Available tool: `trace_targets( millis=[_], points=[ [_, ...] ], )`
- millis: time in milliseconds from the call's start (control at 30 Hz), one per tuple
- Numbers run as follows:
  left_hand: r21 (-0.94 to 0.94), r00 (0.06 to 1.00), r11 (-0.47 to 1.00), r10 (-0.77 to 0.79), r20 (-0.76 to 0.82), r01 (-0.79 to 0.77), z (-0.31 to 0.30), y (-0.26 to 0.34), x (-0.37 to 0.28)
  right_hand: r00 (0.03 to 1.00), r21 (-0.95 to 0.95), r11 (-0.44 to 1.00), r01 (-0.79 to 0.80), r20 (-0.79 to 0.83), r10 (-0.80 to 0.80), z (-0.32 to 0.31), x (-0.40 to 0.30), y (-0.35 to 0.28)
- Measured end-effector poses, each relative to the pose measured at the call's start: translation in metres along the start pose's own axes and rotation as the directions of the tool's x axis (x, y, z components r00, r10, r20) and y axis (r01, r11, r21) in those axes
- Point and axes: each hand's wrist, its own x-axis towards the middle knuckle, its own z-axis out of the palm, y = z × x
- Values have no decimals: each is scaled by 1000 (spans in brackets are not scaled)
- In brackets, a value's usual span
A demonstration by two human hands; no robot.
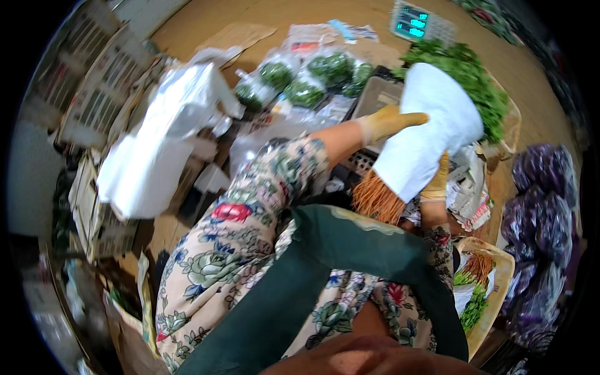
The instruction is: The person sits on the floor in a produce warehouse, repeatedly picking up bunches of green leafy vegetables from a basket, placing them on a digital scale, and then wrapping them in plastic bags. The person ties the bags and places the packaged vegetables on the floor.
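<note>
Both hands wear yellow gloves and hold a bundle of leafy greens with orange-brown roots [378,199] wrapped in a white sheet [429,133]. My left hand [393,123] presses the sheet from its left side, thumb or finger laid across it. Lower right of the bundle, my right hand [438,180] grips the sheet's edge. The roots stick out at the wrap's lower left end. Loose leafy greens [483,101] lie in a basket behind the wrap; leaves inside the wrap are hidden.
A stack of white sheets [154,140] lies on the left. Bagged greens [304,77] and a grey tray [377,96] are ahead, with a digital scale display [412,23] beyond. At right are a yellow basket [499,290] holding wrapped bunches and bagged purple produce [539,225].
</note>
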Motion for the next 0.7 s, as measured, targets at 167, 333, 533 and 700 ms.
trace_targets(
  millis=[167, 333, 533, 700],
  points=[
    [155, 975, 981, 143, -169, -117, -33, 32, -81, 962, -75, 964, 256, -79, -262, 22, -26, 9],
    [-444, 929, 886, -42, -368, -136, -126, -16, -245, 920, -120, 921, 371, -93, -382, 16, -44, -41],
    [92, 578, 579, -761, -295, 810, -140, -222, -479, 906, -100, 903, 419, -19, -422, -13, -48, -74],
    [191, 445, 402, -827, -343, 896, -48, -321, -492, 916, -39, 917, 396, -55, -398, -6, -55, -65]
  ],
)
